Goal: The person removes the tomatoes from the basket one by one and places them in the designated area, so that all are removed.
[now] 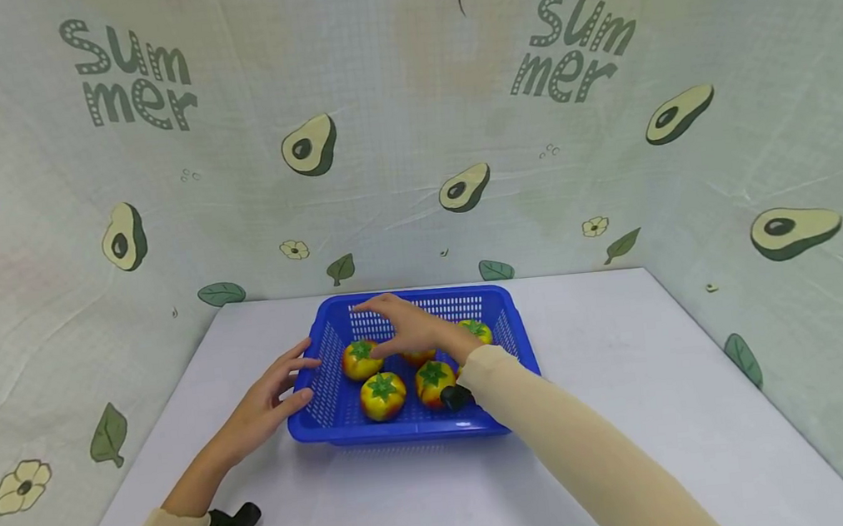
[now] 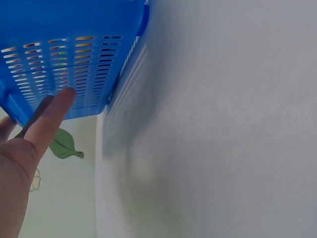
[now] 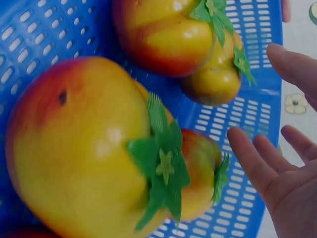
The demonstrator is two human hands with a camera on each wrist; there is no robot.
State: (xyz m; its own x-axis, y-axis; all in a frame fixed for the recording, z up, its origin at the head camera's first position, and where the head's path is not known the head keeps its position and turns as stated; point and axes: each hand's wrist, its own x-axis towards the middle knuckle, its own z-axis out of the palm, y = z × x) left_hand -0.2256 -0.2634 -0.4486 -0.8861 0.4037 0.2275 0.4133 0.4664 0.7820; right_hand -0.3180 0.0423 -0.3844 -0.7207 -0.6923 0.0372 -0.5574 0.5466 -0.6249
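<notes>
Yellow-and-red, round, glossy, green-capped fruits (image 1: pixel 384 401) sit in a blue, rectangular, slotted plastic basket (image 1: pixel 406 430); the right hand (image 1: pixel 410 327) hovers above them, grip apart; the left hand (image 1: pixel 265 404), grip also apart, is at the basket's left wall; below lies a white table (image 1: pixel 383 517); far behind hangs pale avocado-printed cloth (image 1: pixel 389 241).

head: forward-down, farthest; left wrist: beside basket (image 2: pixel 64 20); right wrist: over fruit (image 3: pixel 84 144), closest; shared: basket

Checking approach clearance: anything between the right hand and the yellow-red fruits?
Nothing visible: the right hand is over the open blue basket, and the right wrist view shows only a gap between fingers and fruits.
</notes>
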